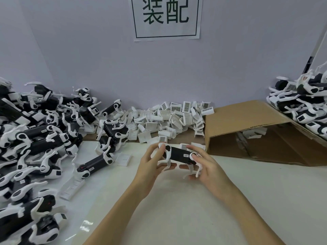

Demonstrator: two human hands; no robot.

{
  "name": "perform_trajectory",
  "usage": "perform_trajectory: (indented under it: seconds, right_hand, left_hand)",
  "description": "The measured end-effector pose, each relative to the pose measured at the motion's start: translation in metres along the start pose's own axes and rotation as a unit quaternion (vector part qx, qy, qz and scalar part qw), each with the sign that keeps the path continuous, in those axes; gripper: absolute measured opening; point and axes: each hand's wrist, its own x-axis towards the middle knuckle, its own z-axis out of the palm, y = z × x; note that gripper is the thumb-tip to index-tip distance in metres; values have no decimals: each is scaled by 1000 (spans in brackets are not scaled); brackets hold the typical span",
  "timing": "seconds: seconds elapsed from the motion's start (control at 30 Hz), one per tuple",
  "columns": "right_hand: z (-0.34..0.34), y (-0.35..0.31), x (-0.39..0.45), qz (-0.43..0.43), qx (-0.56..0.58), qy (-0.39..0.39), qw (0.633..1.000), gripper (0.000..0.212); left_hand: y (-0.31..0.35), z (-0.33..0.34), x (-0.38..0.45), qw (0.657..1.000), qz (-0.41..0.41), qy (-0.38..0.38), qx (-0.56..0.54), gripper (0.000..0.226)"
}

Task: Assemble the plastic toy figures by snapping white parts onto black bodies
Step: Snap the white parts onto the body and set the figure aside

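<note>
Between my two hands I hold a toy figure [178,154]: a black oblong body with white legs hanging below it. My left hand [150,167] grips its left end, thumb up by the white joint. At the right end, my right hand [205,163] curls its fingers round the figure and presses on the white round joint. The figure hangs a little above the table, near the back middle. A heap of loose white parts [169,119] lies just behind it against the wall.
A big pile of black-and-white figures [40,131] covers the left side of the table. A cardboard box [256,133] lies on its side at the right, with more figures [304,105] stacked behind it. A paper sign [166,16] hangs on the wall.
</note>
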Motion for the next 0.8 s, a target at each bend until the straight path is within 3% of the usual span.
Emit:
perform_trajectory:
  seconds: [0.1, 0.2, 0.33, 0.43, 0.53, 0.6, 0.67, 0.8]
  right_hand:
    - [0, 3, 2, 20, 7, -5, 1000, 31]
    - [4, 7, -1, 11, -38, 30, 999, 50]
    - [4, 6, -1, -9, -60, 29, 998, 55]
    - [5, 5, 0, 20, 13, 14, 1000, 57]
    - [5, 6, 0, 60, 49, -15, 997, 65]
    - [9, 11, 1, 48, 16, -23, 998, 60]
    - [16, 16, 3, 21, -20, 13, 1000, 48]
    - [18, 19, 3, -45, -31, 62, 997, 33]
  left_hand:
    - [6, -2, -1, 1000, 12, 8, 14, 49]
    - [8, -1, -4, 999, 10, -5, 45, 51]
    - [8, 5, -9, 995, 30, -9, 93, 56]
    - [10, 5, -13, 984, 107, -13, 142, 47]
    - [14, 7, -21, 937, 227, -45, 263, 64]
    - [12, 15, -28, 889, 298, -77, 339, 62]
    - [9, 25, -35, 864, 343, -96, 357, 46]
    - [9, 35, -42, 884, 331, -107, 312, 29]
